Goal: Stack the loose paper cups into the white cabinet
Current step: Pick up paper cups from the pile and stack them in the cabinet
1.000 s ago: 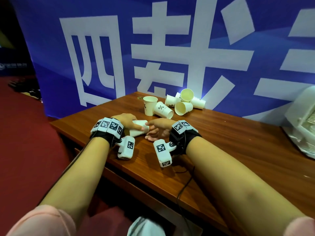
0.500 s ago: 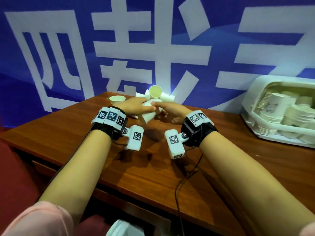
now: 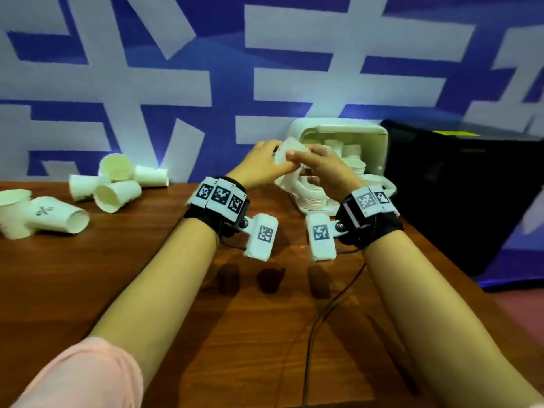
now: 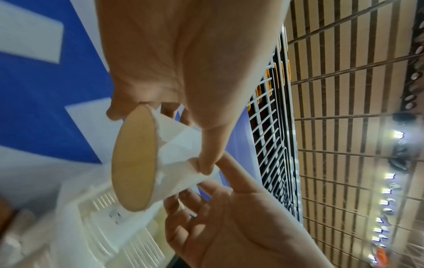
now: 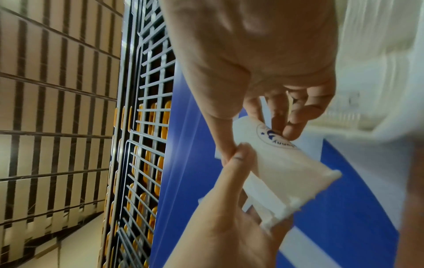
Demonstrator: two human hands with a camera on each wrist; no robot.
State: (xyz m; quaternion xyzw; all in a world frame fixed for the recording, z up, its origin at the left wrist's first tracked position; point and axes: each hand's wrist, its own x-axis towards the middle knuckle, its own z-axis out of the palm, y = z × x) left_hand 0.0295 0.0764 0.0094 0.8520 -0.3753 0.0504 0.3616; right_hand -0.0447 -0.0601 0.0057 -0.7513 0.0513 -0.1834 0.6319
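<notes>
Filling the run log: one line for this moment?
stage: carry | both hands hold paper cups | at white cabinet mouth | loose cups remain

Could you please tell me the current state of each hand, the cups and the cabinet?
left hand: grips the held cups.
right hand: pinches the held cups.
held cups: nested, tilted, in front of the cabinet.
white cabinet: open, stacked cups inside.
loose cups: mostly lying on the table.

Both the left hand point(image 3: 260, 169) and the right hand point(image 3: 321, 169) hold a white paper cup point(image 3: 290, 153) before the open white plastic cabinet point(image 3: 374, 148). Six loose white paper cups point(image 3: 117, 184) lie scattered on the brown wooden table point(image 3: 117, 275), well apart to the left.
</notes>
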